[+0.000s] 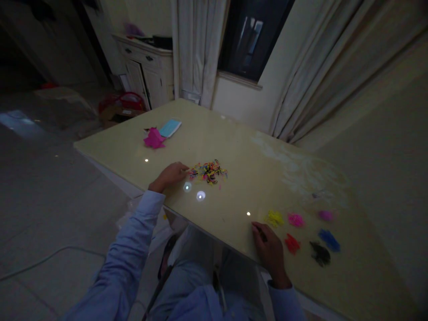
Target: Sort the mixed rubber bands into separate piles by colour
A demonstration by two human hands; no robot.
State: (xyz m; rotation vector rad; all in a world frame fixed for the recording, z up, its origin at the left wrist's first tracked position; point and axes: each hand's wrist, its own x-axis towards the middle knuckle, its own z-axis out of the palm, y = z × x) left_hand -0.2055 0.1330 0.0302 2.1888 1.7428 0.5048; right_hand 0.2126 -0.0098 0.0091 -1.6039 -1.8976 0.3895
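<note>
A mixed pile of small coloured elastic bands [209,172] lies loose on the pale table [234,142]. At its left edge, my left hand [173,174] touches the bands with thumb and fingertips pressed together; whatever is between them is too small to make out. My right hand [268,247] rests near the front edge with its fingers curled in, and what they hold, if anything, is hidden. Around it lie sorted heaps: yellow bands [274,218], pink bands [296,220], red bands [292,244], black bands [320,254], blue bands [329,240] and a purple heap [325,216].
A blue face mask [170,128] and a crumpled magenta piece [154,138] lie on the table's far left. Behind stand a white cabinet [147,67] and a curtain [192,53]. A cable [53,256] runs across the floor.
</note>
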